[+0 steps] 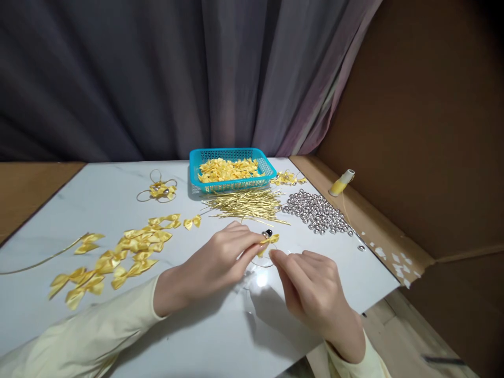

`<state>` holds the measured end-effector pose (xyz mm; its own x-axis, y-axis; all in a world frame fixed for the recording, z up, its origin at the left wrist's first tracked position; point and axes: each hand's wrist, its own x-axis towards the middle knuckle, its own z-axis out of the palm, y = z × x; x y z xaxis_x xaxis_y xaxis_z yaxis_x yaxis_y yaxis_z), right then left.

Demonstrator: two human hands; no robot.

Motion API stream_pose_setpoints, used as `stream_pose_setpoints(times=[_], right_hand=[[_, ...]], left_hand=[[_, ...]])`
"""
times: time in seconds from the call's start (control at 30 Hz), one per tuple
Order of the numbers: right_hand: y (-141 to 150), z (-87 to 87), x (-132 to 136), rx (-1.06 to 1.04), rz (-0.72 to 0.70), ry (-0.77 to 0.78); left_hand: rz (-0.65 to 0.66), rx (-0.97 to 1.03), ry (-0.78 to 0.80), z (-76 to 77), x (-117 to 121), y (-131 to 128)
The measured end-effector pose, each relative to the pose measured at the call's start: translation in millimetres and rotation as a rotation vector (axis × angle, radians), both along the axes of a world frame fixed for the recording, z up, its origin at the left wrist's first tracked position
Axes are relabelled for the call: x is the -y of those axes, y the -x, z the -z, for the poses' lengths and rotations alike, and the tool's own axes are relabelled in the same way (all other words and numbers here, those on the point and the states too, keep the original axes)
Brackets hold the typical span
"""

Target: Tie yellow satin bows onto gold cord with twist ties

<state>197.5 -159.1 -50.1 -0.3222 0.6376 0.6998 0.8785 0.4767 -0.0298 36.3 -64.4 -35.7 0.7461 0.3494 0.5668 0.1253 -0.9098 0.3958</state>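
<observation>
Between the thumb and fingers of my left hand [214, 257] is a small yellow ribbon bow [272, 239], with a shiny silver bead [267, 233] that has a dark spot against it. Just to the right, my right hand [311, 281] is closed in a pinch at a thin gold cord [263, 265], which curves in a loop below the bow. The fingertips partly hide where cord and bow meet. Both hands are held close together above the white tabletop [205, 336].
Loose yellow bows [134, 241] lie to the left, near a finished-looking looped bow cluster [160, 190]. A blue basket [232, 185] of bows stands at the back. Gold ties [248, 203], silver beads [315, 211] and a yellow thread spool [340, 184] lie right of centre. Cardboard [413, 131] walls the right side.
</observation>
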Motion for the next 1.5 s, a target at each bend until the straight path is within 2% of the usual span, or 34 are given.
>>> stream_pose_setpoints(times=[0.27, 0.4, 0.5, 0.6, 0.73, 0.93, 1.1, 1.33, 1.5], right_hand=[[0, 7.9, 3, -0.097, -0.049, 0.13], [4, 11.3, 4, -0.234, -0.061, 0.202], [10, 9.9, 5, -0.468, -0.069, 0.281], [15, 4.8, 8, -0.787, -0.029, 0.402], [20, -0.1, 13, -1.175, 0.026, 0.548], [29, 11.9, 15, -1.544, -0.245, 0.872], [39, 24.1, 13, -1.725, -0.426, 0.957], [41, 36.6, 5, -1.967, -0.544, 1.075], [39, 43.0, 2, -1.972, -0.622, 1.104]], left_hand=[[-0.074, 0.04, 0.037, -1.2, 1, 0], [-0.143, 0.049, 0.117, -3.9, 4, -1], [-0.207, 0.017, 0.236, -7.7, 6, -3], [-0.261, -0.027, 0.344, -11.6, 8, -3], [-0.305, -0.044, 0.379, -13.4, 7, -3], [-0.341, -0.039, 0.46, -13.7, 6, -4], [-0.312, 0.047, 0.589, -16.5, 8, -5], [-0.1, 0.15, 0.941, -18.2, 11, -7], [-0.084, 0.139, 0.963, -19.4, 13, -7]])
